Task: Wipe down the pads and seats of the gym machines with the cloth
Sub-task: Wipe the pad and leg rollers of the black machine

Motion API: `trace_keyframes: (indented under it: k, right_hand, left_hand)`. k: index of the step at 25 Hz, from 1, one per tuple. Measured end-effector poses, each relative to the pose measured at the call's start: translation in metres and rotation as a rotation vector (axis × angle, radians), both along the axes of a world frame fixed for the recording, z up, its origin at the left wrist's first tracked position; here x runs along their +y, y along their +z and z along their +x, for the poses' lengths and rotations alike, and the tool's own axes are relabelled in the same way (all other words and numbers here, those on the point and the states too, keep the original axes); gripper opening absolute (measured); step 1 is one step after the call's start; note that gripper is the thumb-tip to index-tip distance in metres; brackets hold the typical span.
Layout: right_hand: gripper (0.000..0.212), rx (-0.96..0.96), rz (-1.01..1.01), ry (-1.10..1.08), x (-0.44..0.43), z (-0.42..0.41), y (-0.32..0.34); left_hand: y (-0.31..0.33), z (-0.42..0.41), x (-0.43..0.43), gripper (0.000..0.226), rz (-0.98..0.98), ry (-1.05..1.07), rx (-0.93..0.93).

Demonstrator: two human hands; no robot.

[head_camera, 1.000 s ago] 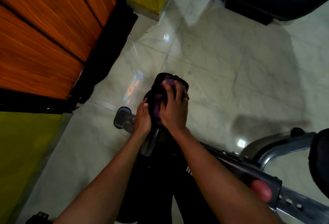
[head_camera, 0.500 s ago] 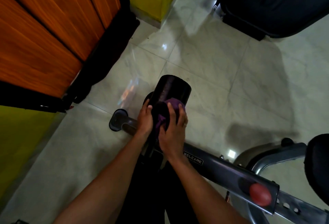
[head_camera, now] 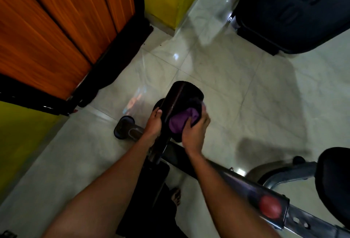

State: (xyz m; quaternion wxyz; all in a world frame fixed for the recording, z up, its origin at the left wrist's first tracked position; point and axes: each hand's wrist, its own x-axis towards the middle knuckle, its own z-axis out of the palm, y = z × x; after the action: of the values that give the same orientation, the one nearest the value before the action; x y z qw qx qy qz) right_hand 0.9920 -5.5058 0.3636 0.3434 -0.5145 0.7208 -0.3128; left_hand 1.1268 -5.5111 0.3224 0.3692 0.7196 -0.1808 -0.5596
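Head view shows the machine's steel frame [head_camera: 246, 183] running low over the tiled floor [head_camera: 236, 86], its black roller pad [head_camera: 181, 95] rising between my hands. My left hand [head_camera: 154, 122] grips the pad's side; my right hand [head_camera: 195, 131] clutches the purple cloth [head_camera: 180, 121] against its face. If my left grip slackens, I expect the pad could spin under the rubbing and the bunched cloth could slip, leaving patches unwiped.
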Motion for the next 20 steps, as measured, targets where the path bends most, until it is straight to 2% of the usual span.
trace_keyframes:
  k: [3, 7, 9, 11, 14, 16, 18, 20]
  right_hand:
    - [0.065, 0.146, -0.029, 0.203, 0.048, 0.009, 0.007]
    - [0.059, 0.391, -0.248, 0.435, -0.027, 0.016, 0.005]
    - [0.054, 0.381, -0.159, 0.341, -0.073, 0.012, 0.008]
    - [0.053, 0.249, -0.089, 0.177, -0.086, 0.006, 0.007]
    - [0.057, 0.088, -0.092, 0.049, -0.035, -0.002, 0.0]
    - [0.061, 0.086, -0.055, 0.094, 0.023, 0.002, -0.006]
    - [0.065, 0.205, -0.092, 0.247, 0.061, 0.01, -0.006]
    - [0.063, 0.329, -0.208, 0.399, 0.043, 0.014, -0.009]
  left_hand:
    - [-0.004, -0.011, 0.001, 0.056, -0.005, 0.024, -0.077]
    - [0.016, -0.03, 0.012, 0.046, -0.072, -0.033, -0.263]
    - [0.018, -0.029, 0.017, 0.044, -0.14, -0.064, -0.302]
    - [0.014, -0.023, 0.018, 0.041, -0.177, -0.043, -0.249]
    - [0.004, -0.013, 0.012, 0.042, -0.064, 0.042, -0.089]
    - [0.001, -0.013, 0.011, 0.043, -0.002, 0.082, -0.035]
    - [0.0, -0.018, 0.012, 0.042, -0.013, 0.115, -0.074]
    - [0.006, -0.028, 0.015, 0.045, -0.061, 0.123, -0.167]
